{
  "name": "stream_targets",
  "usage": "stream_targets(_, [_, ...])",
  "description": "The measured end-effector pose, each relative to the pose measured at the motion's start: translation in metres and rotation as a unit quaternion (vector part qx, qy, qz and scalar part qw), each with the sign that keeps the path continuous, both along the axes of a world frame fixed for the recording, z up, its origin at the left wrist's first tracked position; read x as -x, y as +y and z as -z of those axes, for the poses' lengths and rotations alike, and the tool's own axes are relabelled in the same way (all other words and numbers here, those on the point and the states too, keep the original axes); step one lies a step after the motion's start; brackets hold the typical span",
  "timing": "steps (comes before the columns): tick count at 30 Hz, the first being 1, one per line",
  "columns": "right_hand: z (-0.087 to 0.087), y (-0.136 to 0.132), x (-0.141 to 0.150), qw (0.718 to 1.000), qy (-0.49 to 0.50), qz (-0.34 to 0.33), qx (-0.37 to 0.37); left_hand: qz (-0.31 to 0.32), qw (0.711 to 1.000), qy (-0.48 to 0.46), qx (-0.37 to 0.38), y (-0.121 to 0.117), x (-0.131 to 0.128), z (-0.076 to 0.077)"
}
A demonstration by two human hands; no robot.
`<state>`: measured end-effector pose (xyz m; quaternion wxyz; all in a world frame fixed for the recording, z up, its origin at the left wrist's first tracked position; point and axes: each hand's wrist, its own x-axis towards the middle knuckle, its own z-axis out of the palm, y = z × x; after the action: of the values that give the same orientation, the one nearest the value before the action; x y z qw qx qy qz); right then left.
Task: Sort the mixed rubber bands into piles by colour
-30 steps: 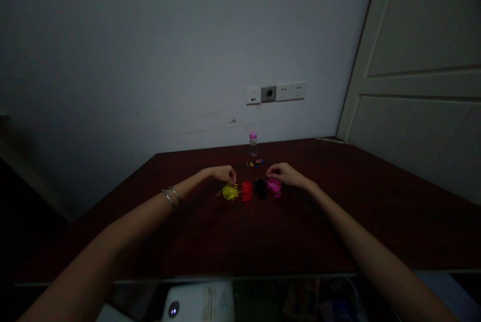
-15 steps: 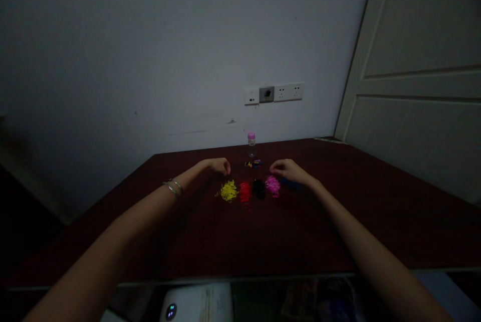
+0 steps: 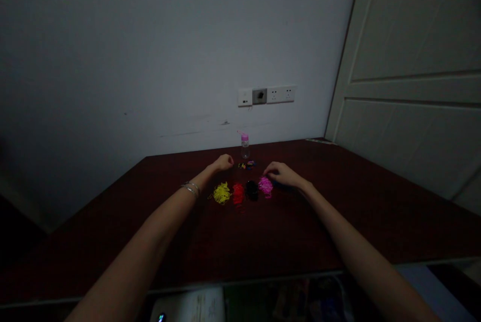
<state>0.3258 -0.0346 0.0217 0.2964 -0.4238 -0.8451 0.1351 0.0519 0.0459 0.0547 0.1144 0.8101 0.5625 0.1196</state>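
My left hand (image 3: 224, 162) is closed with its fingertips pressed together, beside a small mixed-colour pile of bands (image 3: 247, 165). Anything in its fingers is too small to make out. My right hand (image 3: 282, 174) is bent with its fingers drawn together at the far edge of a pile of pink rubber bands (image 3: 266, 187); whether it pinches one is not visible. In a row to the left lie black bands (image 3: 251, 190), red bands (image 3: 238, 194) and yellow bands (image 3: 222, 193). A blue pile is mostly hidden under my right hand.
A small clear bottle (image 3: 245, 150) with a pink cap stands behind the mixed pile. The dark red table (image 3: 210, 242) meets a wall with sockets (image 3: 281, 94). A pale panelled door (image 3: 406, 86) is at the right. A white device (image 3: 195, 307) sits below the table's front edge.
My left hand has moved right, closer to the mixed pile. My right hand stays by the pink pile, its fingers slightly lower over it. The whole view has shifted a little.
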Motion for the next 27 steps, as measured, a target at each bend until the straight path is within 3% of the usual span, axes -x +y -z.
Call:
stream_targets(5, [0.003,-0.009,0.022,0.995,-0.096,-0.028,-0.019,-0.004,1.000,-0.003,0.003,0.005,0.000,0.013])
stream_targets(9, [0.002,-0.015,0.028,0.989,-0.147,-0.032,-0.013,0.002,1.000,-0.004,0.004,0.004,0.001,0.015])
stream_targets(27, [0.000,-0.014,0.024,0.991,-0.122,-0.052,0.003,-0.025,0.999,-0.024,0.007,0.003,0.009,0.021])
